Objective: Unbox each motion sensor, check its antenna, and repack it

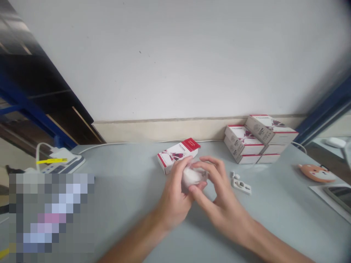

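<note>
Both my hands meet over the middle of the grey table (pixel 131 190). My left hand (pixel 174 197) and my right hand (pixel 219 193) are closed around a small white object (pixel 192 176), seemingly in clear plastic wrap; the blur hides its details. Just behind the hands lies a red and white box (pixel 177 153). A small white plastic part (pixel 240 183) lies on the table to the right of my right hand.
A stack of red and white boxes (pixel 257 138) stands at the back right against the wall. An orange fox-shaped item (pixel 316 172) and a tablet (pixel 340 195) lie far right. A white device with a yellow tag (pixel 59 163) sits at the left edge.
</note>
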### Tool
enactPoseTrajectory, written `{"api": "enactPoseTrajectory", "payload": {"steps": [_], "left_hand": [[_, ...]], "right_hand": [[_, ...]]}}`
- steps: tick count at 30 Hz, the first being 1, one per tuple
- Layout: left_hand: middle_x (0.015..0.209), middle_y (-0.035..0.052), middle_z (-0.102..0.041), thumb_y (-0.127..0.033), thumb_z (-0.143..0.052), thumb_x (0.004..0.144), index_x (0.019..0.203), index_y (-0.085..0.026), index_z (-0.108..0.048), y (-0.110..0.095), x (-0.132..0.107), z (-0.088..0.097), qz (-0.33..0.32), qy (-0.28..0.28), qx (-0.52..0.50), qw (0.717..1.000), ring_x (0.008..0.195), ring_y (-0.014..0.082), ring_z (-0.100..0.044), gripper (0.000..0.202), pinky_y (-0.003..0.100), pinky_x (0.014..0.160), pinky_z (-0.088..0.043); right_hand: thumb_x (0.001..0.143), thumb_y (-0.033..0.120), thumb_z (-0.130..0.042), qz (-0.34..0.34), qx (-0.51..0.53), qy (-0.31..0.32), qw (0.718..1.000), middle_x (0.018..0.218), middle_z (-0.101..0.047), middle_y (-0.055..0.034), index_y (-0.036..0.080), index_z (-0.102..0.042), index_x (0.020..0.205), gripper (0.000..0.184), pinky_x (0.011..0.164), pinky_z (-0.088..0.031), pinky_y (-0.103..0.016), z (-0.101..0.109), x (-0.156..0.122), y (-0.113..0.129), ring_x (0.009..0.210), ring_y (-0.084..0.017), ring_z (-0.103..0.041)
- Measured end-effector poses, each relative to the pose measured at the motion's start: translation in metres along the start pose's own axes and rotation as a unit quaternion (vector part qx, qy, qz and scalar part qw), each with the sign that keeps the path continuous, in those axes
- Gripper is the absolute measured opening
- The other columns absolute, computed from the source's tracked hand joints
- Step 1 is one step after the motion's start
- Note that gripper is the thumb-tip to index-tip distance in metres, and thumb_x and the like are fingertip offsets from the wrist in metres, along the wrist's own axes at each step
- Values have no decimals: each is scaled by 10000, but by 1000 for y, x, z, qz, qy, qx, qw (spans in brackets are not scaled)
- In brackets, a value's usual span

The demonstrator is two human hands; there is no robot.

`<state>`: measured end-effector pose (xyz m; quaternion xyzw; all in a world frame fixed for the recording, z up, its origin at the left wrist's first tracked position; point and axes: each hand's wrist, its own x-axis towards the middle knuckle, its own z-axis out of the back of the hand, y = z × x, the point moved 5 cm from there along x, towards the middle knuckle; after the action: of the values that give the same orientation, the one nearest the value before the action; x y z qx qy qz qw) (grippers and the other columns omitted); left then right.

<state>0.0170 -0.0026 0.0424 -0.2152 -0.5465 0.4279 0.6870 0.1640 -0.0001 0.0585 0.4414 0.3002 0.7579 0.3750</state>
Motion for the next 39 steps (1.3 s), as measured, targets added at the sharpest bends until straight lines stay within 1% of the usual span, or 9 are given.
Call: {"api": "enactPoseTrajectory", "payload": {"steps": [5, 10, 13, 17, 21, 25, 28, 31, 39], "left_hand": [[1266, 67, -598, -431, -771, 934, 1416, -350, -526, 7, -1, -3, 145, -35, -131, 980, 1087, 216, -660, 547, 333, 897, -580], [1214, 66, -605, -621, -680, 949, 1409, -318, -528, 12, 10, 1, 206, 4, -214, 955, 1068, 205, -646, 572, 321, 927, -554], [1233, 98, -661, -743, -423, 1009, 1400, -278, -574, 15, 18, 5, 221, 64, -293, 928, 1153, 255, -655, 626, 382, 989, -541], [1318, 125, -693, -533, -744, 933, 1379, -258, -653, 10, 19, 0, 212, 208, -252, 921, 1215, 307, -665, 532, 417, 1019, -540], [1167, 102, -743, -515, -690, 976, 1313, -241, -681, 8, 16, -4, 205, 153, -218, 942, 1054, 255, -708, 435, 373, 937, -574], [1202, 75, -747, -545, -631, 1008, 1277, -241, -662, 10, 16, -2, 223, 56, -233, 945, 1057, 211, -709, 407, 288, 905, -567], [1213, 50, -748, -550, -670, 986, 1330, -280, -620, 16, 14, 2, 262, 12, -267, 927, 1040, 185, -718, 440, 254, 874, -566], [1214, 51, -747, -568, -697, 964, 1374, -307, -583, 23, 11, 1, 327, 5, -307, 894, 992, 190, -730, 499, 260, 799, -573], [1307, 93, -725, -507, -680, 995, 1384, -266, -605, 14, 16, 2, 328, 27, -367, 870, 1191, 253, -695, 464, 325, 924, -569]], "right_hand": [[957, 401, -731, -66, 92, 15, 993, 1479, -497, -96, 405, -324, 1547, 717, 1068, -577, -482, -4, -2, -8, 1306, -264, -596], [931, 439, -774, -97, 137, 31, 985, 1261, -703, -65, 351, -484, 1471, 620, 1016, -579, -450, 3, 9, -15, 1161, -255, -686], [1030, 413, -637, -81, 152, 21, 985, 1158, -762, -77, 308, -473, 1485, 496, 954, -584, -415, 14, 16, -18, 1047, -232, -724], [1084, 426, -536, -73, 146, -9, 987, 1107, -790, -91, 289, -503, 1473, 414, 870, -597, -401, 28, 21, -24, 947, -230, -737], [1086, 429, -531, -58, 108, -51, 991, 1120, -773, -86, 312, -510, 1453, 386, 833, -608, -386, 37, 22, -22, 940, -224, -737], [996, 511, -665, -79, 107, -61, 989, 1317, -639, -108, 324, -397, 1512, 611, 805, -625, -361, 38, 21, -19, 1038, -224, -706], [906, 547, -764, -145, 107, 17, 983, 1154, -654, -72, 298, -409, 1483, 722, 692, -615, -336, 26, 19, -25, 935, -220, -702], [947, 509, -722, -164, 151, 108, 969, 1062, -694, -54, 270, -504, 1436, 586, 751, -608, -370, 11, 17, -31, 900, -216, -699], [996, 442, -670, -127, 257, 90, 954, 1106, -721, -57, 263, -577, 1407, 457, 919, -573, -399, 7, 21, -47, 1017, -216, -683]]}}
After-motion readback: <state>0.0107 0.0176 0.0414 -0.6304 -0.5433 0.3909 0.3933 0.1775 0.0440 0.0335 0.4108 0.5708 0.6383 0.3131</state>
